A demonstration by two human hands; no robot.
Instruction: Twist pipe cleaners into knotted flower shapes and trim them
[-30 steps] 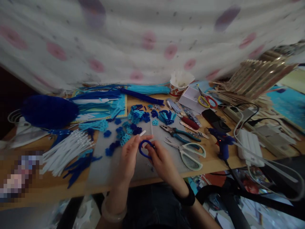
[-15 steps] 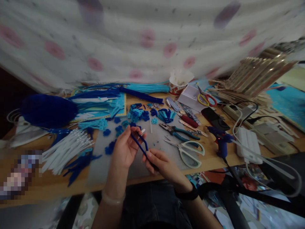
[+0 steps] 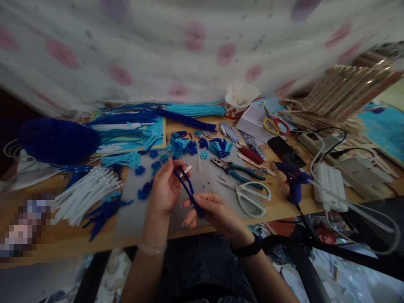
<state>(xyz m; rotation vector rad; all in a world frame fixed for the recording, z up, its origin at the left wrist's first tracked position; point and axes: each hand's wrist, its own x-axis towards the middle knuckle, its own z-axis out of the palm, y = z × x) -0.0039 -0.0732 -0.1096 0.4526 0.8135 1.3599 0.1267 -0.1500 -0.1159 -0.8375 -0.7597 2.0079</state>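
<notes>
A dark blue pipe cleaner [image 3: 190, 190], doubled into a narrow loop, stretches between my two hands above the grey mat [image 3: 132, 219]. My left hand [image 3: 164, 188] has its upper end pinched at the fingertips. A small white piece [image 3: 188, 169] shows beside those fingers; I cannot make out what it is. Lower down, my right hand [image 3: 216, 211] grips the loop between thumb and index finger, its other fingers loosely apart. Blue fuzzy flowers [image 3: 178, 145] lie on the mat beyond my hands. To the right are pliers [image 3: 241, 170] and white-handled scissors [image 3: 252, 198].
A blue glue gun [image 3: 294, 181] with a lit red light, a white power adapter [image 3: 330, 187] and cables occupy the right. White stems [image 3: 86, 195] and a dark blue fuzzy bundle [image 3: 59, 141] lie left. A paper cup [image 3: 235, 110] and small box [image 3: 252, 122] stand at the back.
My right hand's fingers have loosened and spread, and more of the pipe cleaner's lower end shows. My left hand keeps its pinch. The whole view has shifted slightly.
</notes>
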